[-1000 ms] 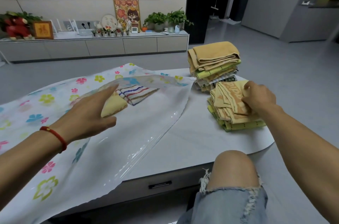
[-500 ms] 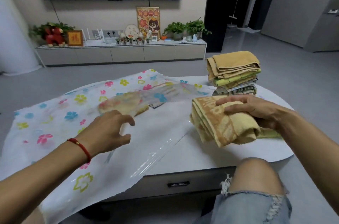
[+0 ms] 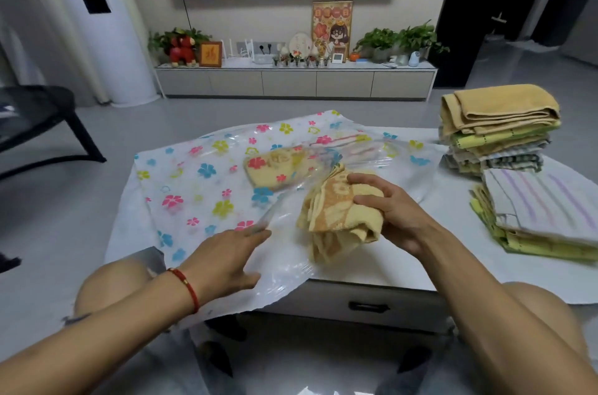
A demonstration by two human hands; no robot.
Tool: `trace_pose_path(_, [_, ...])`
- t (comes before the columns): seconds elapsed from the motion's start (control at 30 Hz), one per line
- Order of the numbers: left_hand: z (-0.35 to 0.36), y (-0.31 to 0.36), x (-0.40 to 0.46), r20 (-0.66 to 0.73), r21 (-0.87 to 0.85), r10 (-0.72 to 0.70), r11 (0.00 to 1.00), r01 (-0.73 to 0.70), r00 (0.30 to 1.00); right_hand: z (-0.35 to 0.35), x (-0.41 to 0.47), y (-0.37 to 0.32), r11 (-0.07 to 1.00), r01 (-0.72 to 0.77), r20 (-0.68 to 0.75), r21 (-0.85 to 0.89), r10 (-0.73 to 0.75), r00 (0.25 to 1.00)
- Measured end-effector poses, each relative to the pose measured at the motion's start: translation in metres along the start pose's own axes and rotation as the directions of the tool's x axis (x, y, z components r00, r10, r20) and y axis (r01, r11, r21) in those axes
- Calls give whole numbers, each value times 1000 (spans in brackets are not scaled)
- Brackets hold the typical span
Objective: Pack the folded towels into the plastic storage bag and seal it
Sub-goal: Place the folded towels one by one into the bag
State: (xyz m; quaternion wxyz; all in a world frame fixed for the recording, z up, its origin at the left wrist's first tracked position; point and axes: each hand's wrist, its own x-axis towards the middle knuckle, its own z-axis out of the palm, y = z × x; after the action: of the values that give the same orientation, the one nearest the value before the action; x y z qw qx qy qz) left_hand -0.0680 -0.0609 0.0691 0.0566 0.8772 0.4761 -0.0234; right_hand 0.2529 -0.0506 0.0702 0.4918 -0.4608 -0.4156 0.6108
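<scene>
our right hand [image 3: 393, 216] grips folded yellow towel [image 3: 339, 216] at mouth of flowered storage bag [image 3: 194, 187] on table [image 3: 382, 268]. our left hand [image 3: 226, 260] pinches clear upper flap, lifting it. another towel [image 3: 275, 169] already inside.

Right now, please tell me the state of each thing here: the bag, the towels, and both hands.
storage bag: open, unsealed, mouth edge lifted
towel in bag: already inside, folded
yellow towel: gripped, at the bag's mouth
left hand: lifting the clear edge
right hand: gripping the yellow towel
far stack: folded, unpacked
near stack: folded, unpacked
</scene>
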Motion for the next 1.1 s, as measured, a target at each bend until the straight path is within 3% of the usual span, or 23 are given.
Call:
trace_pose_path(0.13, [-36,-20,4,-80,-62,31,997,-36,996,9,-8,13,1000,16,83,-20,-14,996])
trace_pose_path(0.27, [-79,-36,10,-148,-67,105,991,-116,983,34,-3,11,999,-2,252,-48,14,968])
trace_pose_path(0.37, [-97,-42,11,-138,-96,143,983,-157,980,79,31,9,999,20,227,-35,-12,974])
trace_pose_path(0.47, [-103,-45,7,-192,-137,145,975,-173,971,140,85,10,970,86,71,227,-104,992])
trace_pose_path(0.53, [-104,-48,3,-220,-143,133,976,-167,966,178,112,13,868,94,-16,488,-99,995])
trace_pose_path(0.57, [-104,-50,1,-235,-139,127,977,-163,964,192,123,22,853,77,-19,517,-78,997])
trace_pose_path(0.6, [-104,-53,0,-246,-137,124,977,-162,961,203,129,35,900,41,-6,433,-42,999])
trace_pose_path(0.67, [-104,-58,-3,-248,-142,127,976,-166,960,215,135,64,996,-50,13,-73,52,999])
trace_pose_path(0.7, [-103,-60,-4,-245,-147,123,976,-162,962,216,137,76,950,-80,9,-303,87,996])
trace_pose_path(0.77, [-102,-63,-8,-239,-151,99,979,-138,966,216,142,92,855,-79,25,-512,106,994])
trace_pose_path(0.87, [-101,-61,-13,-227,-160,66,982,-104,972,226,150,94,865,-58,47,-498,94,994])
trace_pose_path(1.0, [-99,-56,-17,-214,-174,49,981,-87,976,251,153,97,967,27,-93,-253,-52,994])
trace_pose_path(1.1, [-99,-55,-19,-207,-183,13,982,-52,978,258,153,98,995,-18,187,-97,36,982])
